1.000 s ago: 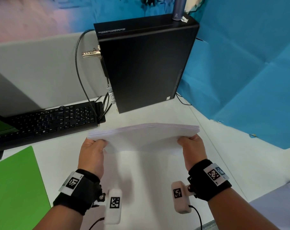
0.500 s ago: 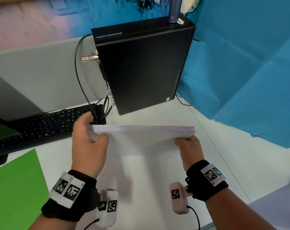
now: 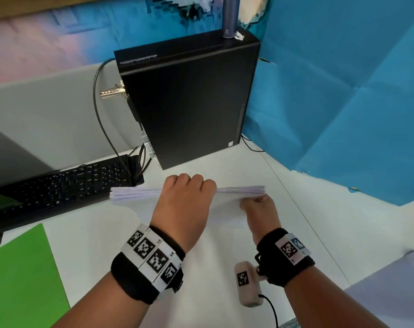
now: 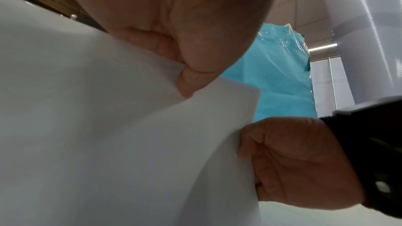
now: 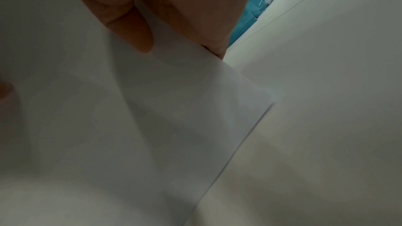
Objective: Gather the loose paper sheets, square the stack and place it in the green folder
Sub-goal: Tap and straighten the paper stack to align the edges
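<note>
**Left Hand Shifts to Centre of Paper Stack**

Sliding along from the stack's left corner, where it was gripping a second ago, the left hand [image 3: 184, 204] is now curling over the middle of the top edge of the paper stack [image 3: 135, 194], knuckles facing forward. Seen from the left wrist, its thumb is pressing the near face of the sheets, so the grip is closing on the paper between thumb and fingers. The right hand [image 3: 260, 214] is keeping its place at the right end, thumb on the near face and fingers behind, pinching the stack near its upper right corner. The sheets are standing on edge, upright between both hands, their lower edge meeting the white surface [image 3: 296, 233] in the right wrist view; the top edges are looking slightly fanned at the left end.

Off to the lower left, the green folder [image 3: 19, 275] is lying flat on the surface, well apart from the paper. Behind the stack, a black computer tower [image 3: 189, 102] is standing upright, with a black keyboard [image 3: 59, 185] to its left. A blue sheet [image 3: 343, 102] is covering the wall at right.
</note>
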